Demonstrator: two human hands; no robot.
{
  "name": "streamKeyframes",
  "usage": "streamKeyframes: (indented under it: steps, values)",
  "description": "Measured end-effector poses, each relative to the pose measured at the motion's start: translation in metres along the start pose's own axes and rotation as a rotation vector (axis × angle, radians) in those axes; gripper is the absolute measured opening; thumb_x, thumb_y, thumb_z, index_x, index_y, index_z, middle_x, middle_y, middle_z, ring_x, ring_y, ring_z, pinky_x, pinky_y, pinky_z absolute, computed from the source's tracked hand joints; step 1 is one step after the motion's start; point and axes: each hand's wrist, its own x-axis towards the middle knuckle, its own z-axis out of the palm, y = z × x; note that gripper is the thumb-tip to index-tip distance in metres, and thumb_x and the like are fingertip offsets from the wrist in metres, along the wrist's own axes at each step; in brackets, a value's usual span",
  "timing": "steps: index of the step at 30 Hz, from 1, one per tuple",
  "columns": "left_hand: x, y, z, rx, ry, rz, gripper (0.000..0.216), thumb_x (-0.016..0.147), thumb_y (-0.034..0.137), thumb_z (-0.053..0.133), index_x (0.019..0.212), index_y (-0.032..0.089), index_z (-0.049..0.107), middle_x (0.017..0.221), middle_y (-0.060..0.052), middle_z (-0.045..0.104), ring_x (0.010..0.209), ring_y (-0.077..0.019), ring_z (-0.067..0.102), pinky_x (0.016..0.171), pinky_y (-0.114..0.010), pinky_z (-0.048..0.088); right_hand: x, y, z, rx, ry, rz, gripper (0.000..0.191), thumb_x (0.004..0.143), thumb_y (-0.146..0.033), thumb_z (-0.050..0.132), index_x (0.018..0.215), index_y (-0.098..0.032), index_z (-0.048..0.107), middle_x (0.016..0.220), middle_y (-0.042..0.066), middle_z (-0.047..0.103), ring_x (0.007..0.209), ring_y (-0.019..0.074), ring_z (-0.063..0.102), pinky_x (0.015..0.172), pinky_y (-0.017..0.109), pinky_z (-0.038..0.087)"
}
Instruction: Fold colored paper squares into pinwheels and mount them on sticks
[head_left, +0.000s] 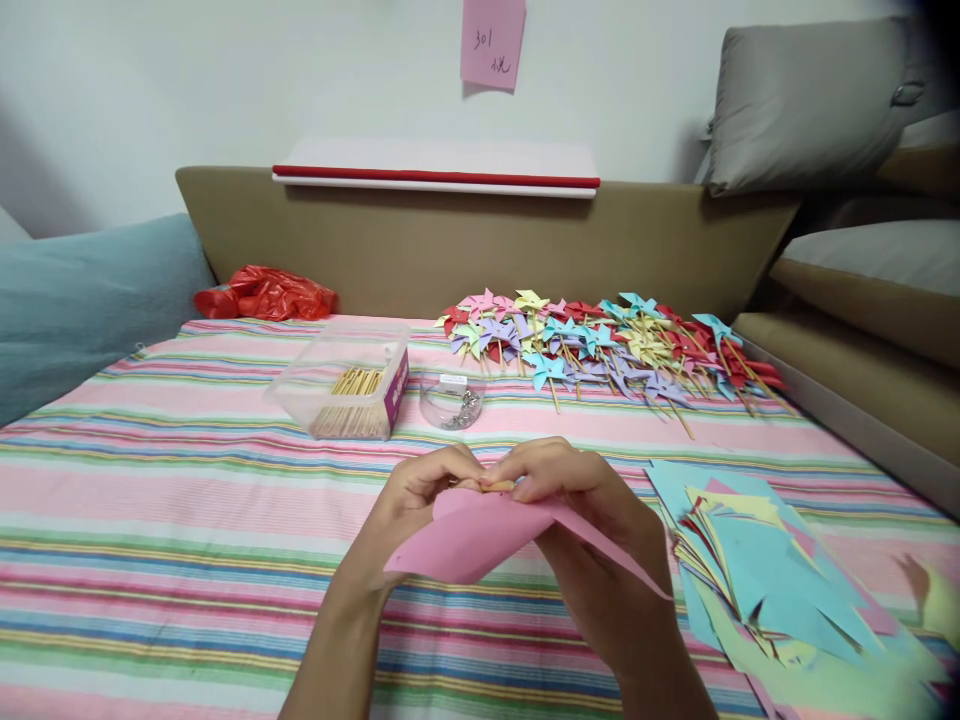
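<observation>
Both left hand and right hand pinch smooth, curved pink paper and a wooden stick.

Open cloth left, dish ahead, papers right

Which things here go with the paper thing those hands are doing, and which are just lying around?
Seems part of the job: pink paper in the left hand and right hand; sticks; small shiny bits; coloured paper pile; pinwheels.

Probably just around: red plastic bag; grey cushion; pink note.
</observation>
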Motion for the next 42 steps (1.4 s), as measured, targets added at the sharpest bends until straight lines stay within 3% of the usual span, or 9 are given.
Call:
streamKeyframes:
  steps: [7,19,24,30,37,42]
  values:
    - [-0.002,-0.005,-0.004,0.009,0.024,-0.012,0.006,0.081,0.03,0.08,0.085,0.025,0.078,0.081,-0.001,0.067,0.076,-0.0163,0.058,0.071,-0.027,0.045,0.0,0.006,0.005,-0.004,0.042,-0.015,0.014,0.096,-0.016,0.062,0.1,-0.028,0.068,0.1,-0.001,0.072,0.097,0.017,0.066,0.085,0.035,0.053]
    - [0.001,-0.007,0.003,0.021,0.015,0.03,0.002,0.085,0.024,0.076,0.087,0.024,0.077,0.083,-0.001,0.07,0.078,-0.0159,0.06,0.073,-0.026,0.046,-0.001,0.011,0.005,0.053,0.112,-0.016,0.011,0.094,-0.017,0.066,0.099,-0.027,0.067,0.097,0.001,0.072,0.095,0.0203,0.069,0.086,0.04,0.055]
    - [0.0,0.001,0.004,0.066,-0.012,-0.014,0.008,0.088,0.026,0.072,0.083,0.023,0.077,0.081,-0.002,0.069,0.076,-0.0163,0.06,0.073,-0.028,0.046,0.0,0.01,0.004,0.076,0.135,0.004,0.014,0.091,-0.015,0.069,0.095,-0.027,0.062,0.092,0.0,0.074,0.092,0.0188,0.069,0.083,0.037,0.056]
    - [0.002,0.01,0.01,0.149,-0.069,-0.163,0.022,0.096,0.034,0.062,0.085,0.019,0.072,0.079,-0.002,0.066,0.065,-0.012,0.048,0.061,-0.025,0.039,0.003,0.016,0.003,0.093,0.39,0.23,0.021,0.083,-0.023,0.078,0.093,-0.024,0.06,0.087,-0.003,0.07,0.081,0.0141,0.067,0.072,0.027,0.055]
    - [0.002,0.01,0.012,0.119,-0.111,-0.275,0.027,0.095,0.039,0.063,0.084,0.016,0.072,0.069,-0.002,0.057,0.057,-0.012,0.045,0.055,-0.026,0.037,0.007,0.019,0.002,0.249,0.399,0.462,0.029,0.082,-0.029,0.078,0.098,-0.023,0.054,0.084,0.001,0.076,0.075,0.0162,0.068,0.069,0.03,0.054]
    - [0.005,0.005,0.018,0.018,-0.063,-0.303,0.025,0.094,0.038,0.065,0.088,0.016,0.072,0.073,-0.003,0.067,0.055,-0.0121,0.054,0.057,-0.026,0.043,0.011,0.023,-0.002,0.242,0.453,0.501,0.047,0.079,-0.043,0.08,0.111,-0.023,0.053,0.099,0.006,0.077,0.091,0.021,0.071,0.08,0.034,0.055]
